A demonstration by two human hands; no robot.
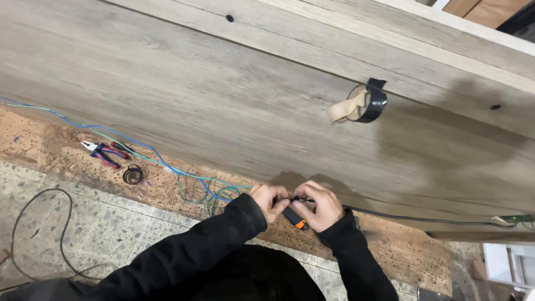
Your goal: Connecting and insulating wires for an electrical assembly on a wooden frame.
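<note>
In the head view both hands meet at the lower edge of a large grey wood-grain panel (234,95), over a strip of speckled brown board (50,146) that runs along that edge. The left hand (270,202) is pinched shut on a thin dark wire (301,198), and the right hand (319,207) grips the same wire from the other side, fingers curled tight — the two hold it taut between them, it seems, so that the short stretch can be worked on. A black tool with an orange tip (296,219) pokes out beneath the right hand; whether that hand holds it or only covers it I cannot tell. From the left hand a tangle of blue and green wires (203,189) trails off toward the board's left end, and a black cable (423,219) leads away to the right along the panel's lower edge. Further left on the board lie red-and-blue pliers (103,153) and a small coil of dark wire (133,174), set down within reach. Up on the panel sits a roll of black tape (372,100) with a beige strip hanging from it. Below the board is a speckled terrazzo floor (111,223), with a loose black cord (39,234) looping across it.
</note>
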